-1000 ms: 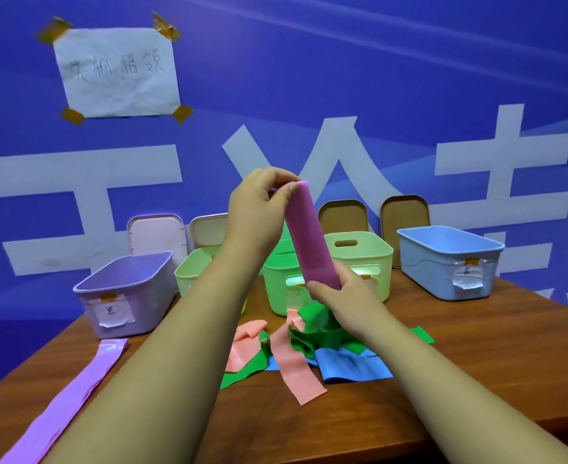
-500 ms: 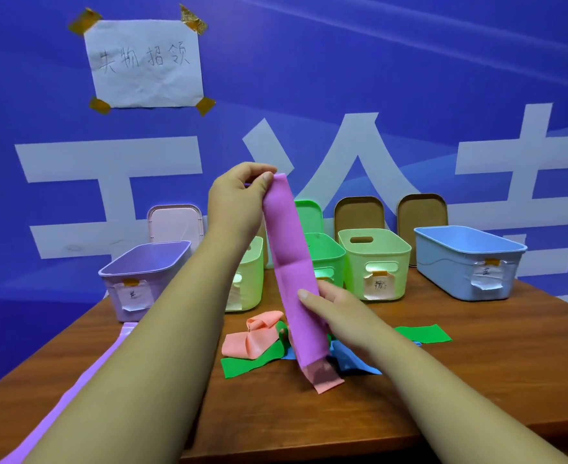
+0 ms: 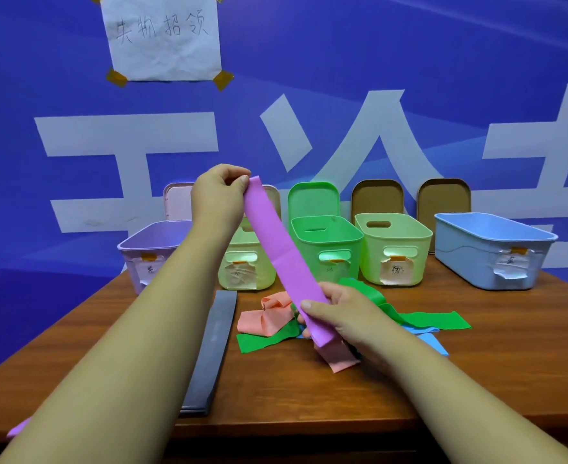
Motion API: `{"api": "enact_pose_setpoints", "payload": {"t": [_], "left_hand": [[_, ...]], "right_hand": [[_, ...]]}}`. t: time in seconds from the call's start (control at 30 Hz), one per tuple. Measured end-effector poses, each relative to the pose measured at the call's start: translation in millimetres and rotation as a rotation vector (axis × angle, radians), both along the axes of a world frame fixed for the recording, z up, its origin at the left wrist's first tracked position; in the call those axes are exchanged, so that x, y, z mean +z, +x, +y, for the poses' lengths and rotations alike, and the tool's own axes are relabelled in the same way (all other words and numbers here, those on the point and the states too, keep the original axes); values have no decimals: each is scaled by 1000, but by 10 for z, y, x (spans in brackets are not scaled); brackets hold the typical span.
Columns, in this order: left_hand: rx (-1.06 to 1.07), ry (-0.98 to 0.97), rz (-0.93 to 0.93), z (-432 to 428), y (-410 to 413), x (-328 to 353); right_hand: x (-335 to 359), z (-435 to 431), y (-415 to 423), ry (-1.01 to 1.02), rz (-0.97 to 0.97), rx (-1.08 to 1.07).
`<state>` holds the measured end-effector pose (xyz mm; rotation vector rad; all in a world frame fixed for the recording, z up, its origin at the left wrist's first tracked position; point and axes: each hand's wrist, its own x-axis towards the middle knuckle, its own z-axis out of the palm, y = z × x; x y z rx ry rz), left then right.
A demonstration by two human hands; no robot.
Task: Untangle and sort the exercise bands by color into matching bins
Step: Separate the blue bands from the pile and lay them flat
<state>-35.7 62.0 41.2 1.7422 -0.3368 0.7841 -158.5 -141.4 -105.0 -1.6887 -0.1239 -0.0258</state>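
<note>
My left hand [image 3: 219, 195] pinches the top of the purple band [image 3: 282, 259] and my right hand [image 3: 339, 313] grips its lower end. It slants above the tangled pink band [image 3: 266, 316], green band [image 3: 426, 319] and what looks like a blue band [image 3: 433, 343] on the table [image 3: 510, 356].

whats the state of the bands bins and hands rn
purple band, held taut between both hands
left hand, pinching its top end
right hand, gripping its lower end
grey band, lying flat on table
pink band, crumpled
green band, lying loose
purple bin, open
blue bin, open
</note>
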Motion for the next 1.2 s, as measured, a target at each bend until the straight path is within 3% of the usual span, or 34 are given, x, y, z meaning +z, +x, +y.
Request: {"api": "enact_pose_setpoints", "payload": {"t": [0.17,0.43,0.77,1.07,1.2], "left_hand": [[91,32,94,309,19,-183],[7,-66,480,1301,-263,-656],[-88,-26,739,2429,-1004,-1175],[23,-89,772,2737,-1534,-1531],[119,61,761,2791,-1648,-1590]], "right_hand": [[-23,-98,84,26,105,-36],[101,54,567,125,60,-284],[189,1115,1328,-437,-240,-329],[-22,2152,1908,-625,-244,-225],[-44,2496,2019,-657,-275,-188]]}}
